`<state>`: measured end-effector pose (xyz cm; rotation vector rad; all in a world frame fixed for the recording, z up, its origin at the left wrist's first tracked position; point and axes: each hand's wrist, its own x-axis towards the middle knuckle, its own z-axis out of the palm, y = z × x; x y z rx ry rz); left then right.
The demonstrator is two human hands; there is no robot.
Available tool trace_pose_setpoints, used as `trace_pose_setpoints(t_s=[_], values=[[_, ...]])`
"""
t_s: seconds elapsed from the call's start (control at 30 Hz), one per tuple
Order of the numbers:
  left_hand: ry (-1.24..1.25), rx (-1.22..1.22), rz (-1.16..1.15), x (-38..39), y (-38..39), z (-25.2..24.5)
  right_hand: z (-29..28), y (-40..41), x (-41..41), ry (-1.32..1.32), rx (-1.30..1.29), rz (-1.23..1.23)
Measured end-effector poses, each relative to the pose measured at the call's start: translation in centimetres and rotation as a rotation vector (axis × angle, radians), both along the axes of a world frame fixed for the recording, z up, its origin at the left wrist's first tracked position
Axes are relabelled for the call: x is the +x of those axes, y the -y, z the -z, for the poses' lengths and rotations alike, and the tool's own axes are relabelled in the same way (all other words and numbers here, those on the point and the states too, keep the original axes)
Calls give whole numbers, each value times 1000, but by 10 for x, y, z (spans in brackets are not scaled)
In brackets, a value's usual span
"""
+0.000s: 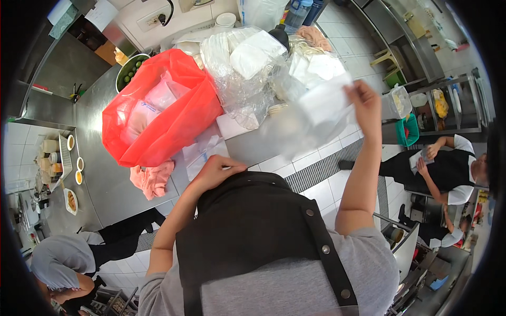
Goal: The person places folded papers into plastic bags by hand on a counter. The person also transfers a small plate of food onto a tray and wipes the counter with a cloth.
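Observation:
My right hand (364,104), raised at the right, pinches the edge of a thin white plastic bag (322,106), which is blurred and hangs over the counter's edge. My left hand (217,170) is near my apron at the counter's front, fingertips together; whether it holds anything is not clear. Beside it a flat white plastic bag (203,154) lies on the steel counter. A large open red plastic bag (170,114) with knotted clear bags inside stands left of centre. Behind are stacks of white bags or packaging (253,53) in clear plastic. A pink cloth (152,179) lies below the red bag.
A steel bowl of small green fruit (132,71) sits behind the red bag. Small sauce cups (80,164) and an oval dish of food (71,200) are at the left. One person bends at the lower left; two others (438,170) are at the right. Bottles (298,15) stand at the back.

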<state>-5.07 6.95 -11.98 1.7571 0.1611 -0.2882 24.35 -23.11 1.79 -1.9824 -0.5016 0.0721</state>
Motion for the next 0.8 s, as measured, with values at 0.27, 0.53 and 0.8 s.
trace_pose_setpoints(t_s=[0.27, 0.53, 0.8], values=[[-132, -33, -221, -48, -39, 3, 81, 6, 212, 241, -544, 78], [-103, -29, -526, -87, -37, 0, 174, -102, 214, 188, -881, 250], [-173, -4, -620, -126, -55, 30, 298, -68, 246, 88, -994, -84]])
